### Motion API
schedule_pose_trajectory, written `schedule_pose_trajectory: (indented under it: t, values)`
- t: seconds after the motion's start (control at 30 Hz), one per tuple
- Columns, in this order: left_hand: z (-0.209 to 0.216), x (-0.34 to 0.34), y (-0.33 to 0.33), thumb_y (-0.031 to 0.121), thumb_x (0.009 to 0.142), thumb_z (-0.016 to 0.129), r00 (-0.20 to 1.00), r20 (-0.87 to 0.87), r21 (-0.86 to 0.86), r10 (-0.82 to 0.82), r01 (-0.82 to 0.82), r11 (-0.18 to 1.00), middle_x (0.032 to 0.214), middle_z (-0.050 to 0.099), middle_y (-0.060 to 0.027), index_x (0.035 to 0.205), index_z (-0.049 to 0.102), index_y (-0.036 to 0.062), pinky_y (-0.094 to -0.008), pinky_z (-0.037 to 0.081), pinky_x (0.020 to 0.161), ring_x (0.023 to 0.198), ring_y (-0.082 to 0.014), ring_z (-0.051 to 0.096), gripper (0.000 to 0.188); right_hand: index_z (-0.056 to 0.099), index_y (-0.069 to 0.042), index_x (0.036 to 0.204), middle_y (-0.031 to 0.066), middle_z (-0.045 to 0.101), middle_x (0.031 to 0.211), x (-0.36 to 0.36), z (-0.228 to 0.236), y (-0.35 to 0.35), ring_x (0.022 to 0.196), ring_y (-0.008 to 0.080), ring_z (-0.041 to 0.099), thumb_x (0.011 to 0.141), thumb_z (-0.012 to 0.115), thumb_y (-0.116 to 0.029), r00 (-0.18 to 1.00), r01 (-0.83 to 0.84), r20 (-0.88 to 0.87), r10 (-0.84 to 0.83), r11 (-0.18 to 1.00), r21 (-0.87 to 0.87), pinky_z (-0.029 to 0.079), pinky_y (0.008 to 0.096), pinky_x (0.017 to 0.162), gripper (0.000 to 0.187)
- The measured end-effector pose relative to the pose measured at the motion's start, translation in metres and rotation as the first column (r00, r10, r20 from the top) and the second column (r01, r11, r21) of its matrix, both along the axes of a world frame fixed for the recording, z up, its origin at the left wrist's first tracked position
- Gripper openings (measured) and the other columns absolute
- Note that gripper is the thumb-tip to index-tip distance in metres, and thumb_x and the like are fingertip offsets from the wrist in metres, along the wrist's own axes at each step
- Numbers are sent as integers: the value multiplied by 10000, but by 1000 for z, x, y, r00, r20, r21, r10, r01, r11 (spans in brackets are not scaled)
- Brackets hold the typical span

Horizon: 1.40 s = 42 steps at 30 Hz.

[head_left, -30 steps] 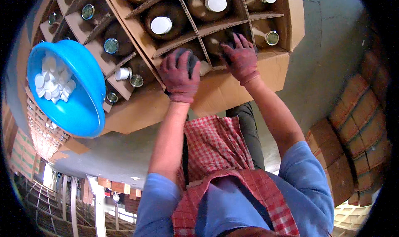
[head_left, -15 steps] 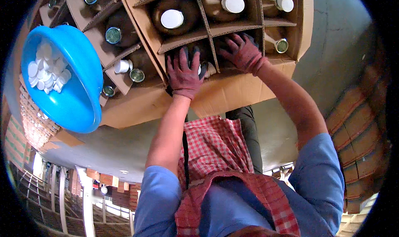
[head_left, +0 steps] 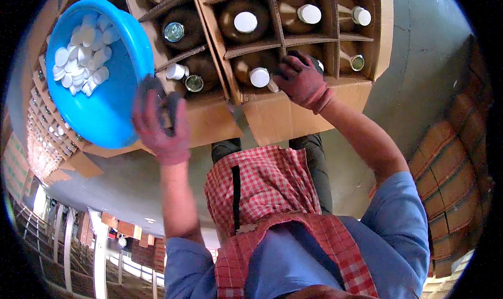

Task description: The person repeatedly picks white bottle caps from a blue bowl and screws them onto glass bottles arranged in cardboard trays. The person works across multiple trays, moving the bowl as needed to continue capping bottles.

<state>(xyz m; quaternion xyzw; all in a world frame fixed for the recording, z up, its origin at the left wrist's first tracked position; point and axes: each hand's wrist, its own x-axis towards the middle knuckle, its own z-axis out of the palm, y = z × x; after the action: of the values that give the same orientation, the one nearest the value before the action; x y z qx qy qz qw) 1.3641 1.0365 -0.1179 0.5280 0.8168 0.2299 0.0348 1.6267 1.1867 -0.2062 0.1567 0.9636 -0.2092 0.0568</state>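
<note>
My left hand (head_left: pixel 161 118), in a dark-red and black glove, is at the right rim of a blue plastic basin (head_left: pixel 112 128). Its fingers are spread, slightly blurred, with nothing seen in them. A pile of white caps (head_left: pixel 83 55) lies inside the basin. My right hand (head_left: pixel 303 81), gloved alike, is closed over a bottle in the carton's front row. White cap edges show on both sides of its fingers; the fingertips' grip is partly hidden. Left of it stands a bottle with a white cap (head_left: pixel 259 77). In the front right cell, a bottle (head_left: pixel 357 63) has an uncapped mouth.
Cardboard dividers (head_left: pixel 277 21) part the carton's bottles. A second carton to the left holds uncapped bottles (head_left: pixel 174 32) and loose white caps (head_left: pixel 175 71). Carton flaps (head_left: pixel 309 107) hang toward me. Stacked brown boxes (head_left: pixel 445 178) stand at the right.
My left hand has left the front-row bottle, now showing a white cap, and moved left to the basin. My right hand has curled closed near its place. The view has shifted slightly.
</note>
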Motion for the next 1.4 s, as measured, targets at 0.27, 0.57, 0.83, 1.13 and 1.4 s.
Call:
schedule_pose_trajectory:
  t: [0.27,0.57,0.83,1.13,1.4]
  values:
    - [-29,-37,-17,293,733,701,970,-152,-416,192,-239,878,1206,529,-211,1355,337,107,-446,448,838,1032,-393,534,744,634,15,921,176,592,1065,-23,-39,-49,1074,349,510,788,489,-125,832,298,527,-176,941,-157,374,449,966,241]
    - [-38,-72,-79,166,734,692,952,-147,-486,268,-306,819,1189,542,-180,1286,449,96,-449,430,853,1040,-373,525,608,638,-109,872,135,650,873,8,-73,-31,868,304,617,753,527,-128,957,-6,270,109,933,-359,483,424,808,164]
    - [-44,-96,-113,150,724,691,963,-172,-479,208,-266,836,1163,555,-180,1222,506,67,-452,427,856,1025,-370,528,538,589,-104,954,115,605,884,40,24,6,886,318,550,608,733,-347,863,490,-49,-504,856,-165,424,454,828,447]
    - [-45,-100,-111,180,698,691,970,-158,-491,184,-238,838,1102,578,-167,1163,539,59,-450,440,824,974,-361,548,504,605,-204,1044,122,625,982,159,-31,49,882,319,594,753,670,-381,517,752,66,-853,490,442,489,419,749,347]
    - [-41,-98,-109,210,682,704,959,-229,-438,167,-255,862,1064,601,-150,1109,576,78,-448,462,782,929,-348,573,465,596,-52,1114,165,607,1095,169,-91,70,1014,321,571,886,521,-304,350,928,57,-935,355,117,448,384,874,348]
